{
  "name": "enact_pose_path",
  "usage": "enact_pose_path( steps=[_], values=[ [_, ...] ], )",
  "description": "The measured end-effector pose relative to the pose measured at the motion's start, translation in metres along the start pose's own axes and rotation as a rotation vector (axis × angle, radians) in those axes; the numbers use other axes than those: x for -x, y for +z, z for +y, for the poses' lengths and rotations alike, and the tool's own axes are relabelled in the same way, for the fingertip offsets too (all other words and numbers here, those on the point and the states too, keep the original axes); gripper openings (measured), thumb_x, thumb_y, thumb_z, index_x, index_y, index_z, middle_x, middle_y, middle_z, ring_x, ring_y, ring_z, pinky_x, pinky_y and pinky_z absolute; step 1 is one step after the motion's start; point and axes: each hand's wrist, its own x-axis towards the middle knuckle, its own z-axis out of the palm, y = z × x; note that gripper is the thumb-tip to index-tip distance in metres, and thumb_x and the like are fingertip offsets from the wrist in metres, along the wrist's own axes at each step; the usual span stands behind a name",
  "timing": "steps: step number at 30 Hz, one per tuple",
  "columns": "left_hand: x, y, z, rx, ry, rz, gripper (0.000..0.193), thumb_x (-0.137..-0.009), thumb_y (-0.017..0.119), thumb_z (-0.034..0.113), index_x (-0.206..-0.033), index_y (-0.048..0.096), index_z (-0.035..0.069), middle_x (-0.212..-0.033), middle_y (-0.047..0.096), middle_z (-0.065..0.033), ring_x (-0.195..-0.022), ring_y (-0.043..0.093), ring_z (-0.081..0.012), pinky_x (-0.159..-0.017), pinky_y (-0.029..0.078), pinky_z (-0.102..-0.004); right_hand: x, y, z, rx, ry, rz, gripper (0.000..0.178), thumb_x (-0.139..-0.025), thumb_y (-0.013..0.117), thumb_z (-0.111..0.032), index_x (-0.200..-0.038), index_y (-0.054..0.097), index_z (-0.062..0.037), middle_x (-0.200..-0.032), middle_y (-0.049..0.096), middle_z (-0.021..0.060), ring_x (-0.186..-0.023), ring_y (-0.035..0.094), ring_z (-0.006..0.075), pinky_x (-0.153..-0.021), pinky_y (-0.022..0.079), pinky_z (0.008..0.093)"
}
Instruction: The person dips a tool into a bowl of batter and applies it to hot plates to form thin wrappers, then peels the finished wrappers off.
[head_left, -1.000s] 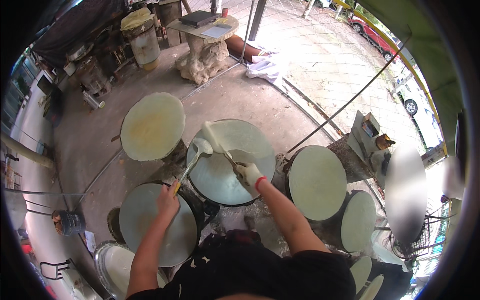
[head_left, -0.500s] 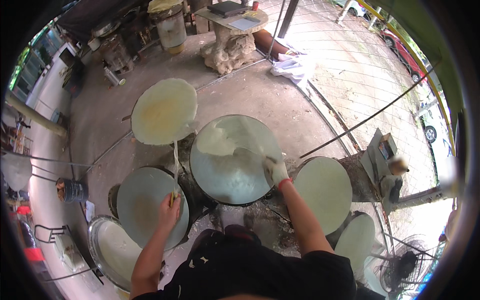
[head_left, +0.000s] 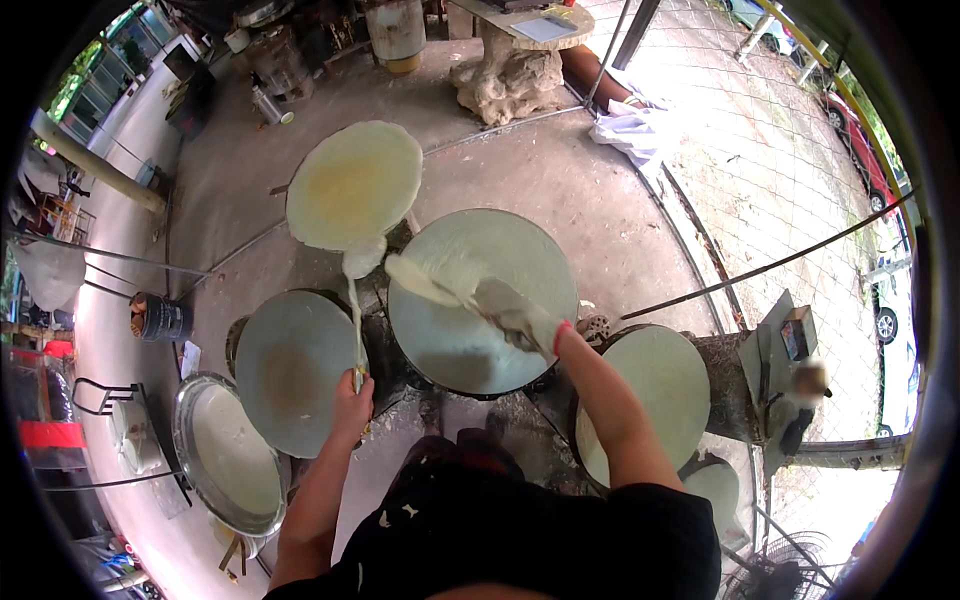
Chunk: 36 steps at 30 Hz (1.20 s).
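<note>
A ladle (head_left: 364, 258) coated in pale batter hangs beyond the left griddle (head_left: 290, 355). My left hand (head_left: 352, 398) is closed round the end of its long handle. My right hand (head_left: 520, 328), whitened by batter, is over the middle griddle (head_left: 470, 365), slightly smeared by motion. From its fingers a pale strip of wet dough (head_left: 425, 280) stretches out to the left above the plate. A thin pale film covers the far part of that griddle. Its near part is bare, with a dark shadow on it.
A round pale sheet (head_left: 355, 185), yellowish in the middle, lies far left. To my right is another pale-covered round griddle (head_left: 655, 400). A metal basin (head_left: 235, 455) of white batter stands near left. Wire fencing, a thin pole and a fan (head_left: 785, 575) border the right.
My right hand has moved left and inward over the middle griddle, with the dough stretched out from it. The left hand still grips the ladle. The whole view has shifted slightly.
</note>
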Motion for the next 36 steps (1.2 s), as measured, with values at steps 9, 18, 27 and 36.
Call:
enact_pose_path(
  steps=[9,18,27,36],
  values=[
    [0.119,0.017,-0.002,-0.405,-0.108,-0.165,0.022,-0.084,0.054,0.016,-0.102,0.048,0.005,-0.079,0.060,-0.0243,-0.075,0.059,-0.0438,-0.064,0.045,-0.0515,0.052,-0.019,-0.040,0.167,-0.309,0.397,0.018,-0.085,0.063,-0.026,-0.087,0.060,-0.0084,-0.058,0.051,0.0033,-0.034,0.033,0.0079,-0.032,0.022,0.0231],
    [0.157,0.021,0.007,-0.481,-0.068,-0.164,0.025,-0.084,0.052,0.014,-0.107,0.046,0.005,-0.080,0.060,-0.0240,-0.074,0.059,-0.0434,-0.064,0.046,-0.0513,0.068,-0.002,-0.033,0.075,-0.182,0.313,0.020,-0.083,0.062,-0.026,-0.092,0.063,-0.0085,-0.059,0.048,0.0006,-0.038,0.033,0.0074,-0.034,0.023,0.0252],
    [0.163,0.010,-0.004,-0.506,0.015,-0.165,0.023,-0.082,0.052,0.012,-0.104,0.048,0.003,-0.079,0.059,-0.0247,-0.075,0.058,-0.0437,-0.064,0.044,-0.0518,0.105,0.004,0.028,0.234,-0.241,0.089,0.025,-0.085,0.061,-0.018,-0.102,0.060,-0.0001,-0.069,0.057,0.0036,-0.046,0.046,0.0072,-0.036,0.030,0.0204],
    [0.143,-0.060,-0.027,-0.186,0.144,-0.226,0.027,-0.083,0.057,0.014,-0.107,0.052,0.001,-0.074,0.058,-0.0203,-0.067,0.059,-0.0371,-0.060,0.046,-0.0429,0.166,0.088,0.145,-0.063,-0.260,0.274,0.027,-0.087,0.057,-0.016,-0.112,0.057,-0.0071,-0.066,0.049,-0.0030,-0.047,0.042,0.0058,-0.036,0.029,0.0231]
  ],
)
